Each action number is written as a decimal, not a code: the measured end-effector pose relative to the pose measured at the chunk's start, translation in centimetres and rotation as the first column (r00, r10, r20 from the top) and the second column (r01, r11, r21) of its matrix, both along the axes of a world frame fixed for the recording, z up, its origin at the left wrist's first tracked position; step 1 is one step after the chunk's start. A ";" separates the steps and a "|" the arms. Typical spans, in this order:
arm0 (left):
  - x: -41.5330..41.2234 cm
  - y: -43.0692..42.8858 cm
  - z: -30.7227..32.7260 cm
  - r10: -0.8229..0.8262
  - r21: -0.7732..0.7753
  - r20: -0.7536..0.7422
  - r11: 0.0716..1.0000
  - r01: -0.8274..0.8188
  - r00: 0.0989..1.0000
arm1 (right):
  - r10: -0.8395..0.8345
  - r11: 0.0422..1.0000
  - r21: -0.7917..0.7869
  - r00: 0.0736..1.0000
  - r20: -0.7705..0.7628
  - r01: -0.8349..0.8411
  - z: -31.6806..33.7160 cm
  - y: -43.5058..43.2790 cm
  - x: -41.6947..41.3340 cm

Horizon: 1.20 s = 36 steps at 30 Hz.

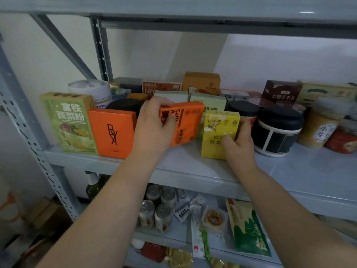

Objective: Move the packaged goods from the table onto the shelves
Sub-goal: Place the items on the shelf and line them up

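Observation:
My left hand (pixel 154 126) grips an orange box with black print (pixel 188 122), tilted over the grey shelf board (pixel 193 161), fingers over its top edge and thumb on its face. My right hand (pixel 238 143) holds a yellow box (pixel 218 128) standing upright on the same board, thumb on the front and fingers round the right side. Left of them stand an orange box marked BX (pixel 112 132) and a green box of vegetable powder (pixel 71 122).
Behind stand pale green boxes (pixel 208 102), a brown carton (pixel 201 82) and a white tin (pixel 90 89). Black-lidded jars (pixel 276 130) and a yellow jar (pixel 318 128) crowd the right. The lower shelf holds cans (pixel 154 209) and a green packet (pixel 249 229). A perforated upright (pixel 29 136) stands left.

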<state>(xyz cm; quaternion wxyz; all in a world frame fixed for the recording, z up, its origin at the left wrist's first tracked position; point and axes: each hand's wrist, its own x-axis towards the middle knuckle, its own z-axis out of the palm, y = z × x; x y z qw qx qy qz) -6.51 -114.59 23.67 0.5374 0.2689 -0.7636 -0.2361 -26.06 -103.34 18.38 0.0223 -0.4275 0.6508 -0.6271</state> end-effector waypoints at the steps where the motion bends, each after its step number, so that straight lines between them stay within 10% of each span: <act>1: 0.1 0.7 -0.8 0.002 0.149 -0.072 0.989 0.009 0.997 | -0.002 1.000 -0.006 1.000 -0.001 0.002 0.0 0.0 0.0; 4: 0.4 2.1 -3.2 0.017 0.383 -0.127 0.923 0.033 0.992 | -0.002 1.000 -0.007 1.000 0.014 0.002 0.2 -0.1 0.2; 15: 0.6 1.7 2.3 0.050 -0.027 0.603 0.999 -0.042 0.796 | 0.002 1.000 0.020 1.000 0.019 -0.002 0.3 0.1 0.6; 23: 0.3 1.0 -1.4 0.027 0.307 0.062 0.951 -0.045 0.998 | 0.004 1.000 0.024 0.999 0.033 -0.004 0.4 0.0 0.4; 29: -1.4 0.2 -4.1 -0.025 0.393 0.337 0.912 -0.116 0.941 | -0.003 1.000 0.026 1.000 0.005 0.003 0.1 0.0 0.1; 32: -1.5 0.0 -3.8 0.000 0.222 0.220 0.974 -0.051 0.975 | -0.005 1.000 0.027 1.000 0.000 0.005 0.1 0.0 0.1; 36: -2.2 -0.6 -2.8 0.357 -0.452 0.385 0.877 -0.163 0.851 | -0.003 0.999 0.053 1.000 -0.025 0.004 0.1 -0.1 0.0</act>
